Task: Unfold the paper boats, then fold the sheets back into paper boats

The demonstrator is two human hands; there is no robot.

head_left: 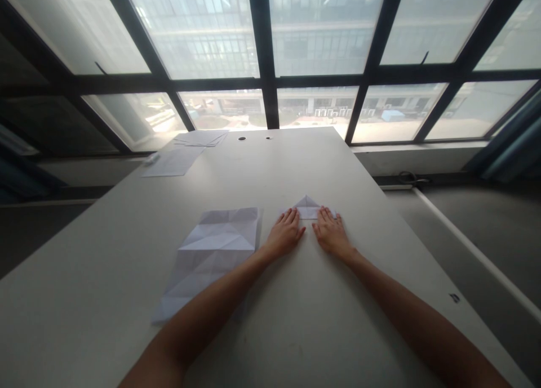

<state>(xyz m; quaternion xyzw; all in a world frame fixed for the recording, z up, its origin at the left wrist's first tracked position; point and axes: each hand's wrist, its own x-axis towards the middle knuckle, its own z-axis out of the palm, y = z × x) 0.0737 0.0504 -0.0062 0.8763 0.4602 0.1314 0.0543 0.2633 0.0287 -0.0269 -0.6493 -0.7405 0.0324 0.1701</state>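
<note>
A small folded sheet of white paper [307,212] lies flat on the table, its pointed top facing away from me and a straight band along its near side. My left hand [285,232] rests flat with extended fingers on the left end of that band. On the right end, my right hand [332,230] presses down in the same way, fingers stretched out. Both ends of the folded paper are partly hidden under the fingers. Left of my left hand lies a larger creased sheet of paper [217,239], opened out, with my left forearm crossing over its lower right part.
More white sheets [173,161] lie at the table's far left corner, with a small pale object [151,159] at their edge. Two round holes are near the far edge of the white table [270,174]. A dark mark [454,298] sits near the right edge. Windows stand beyond.
</note>
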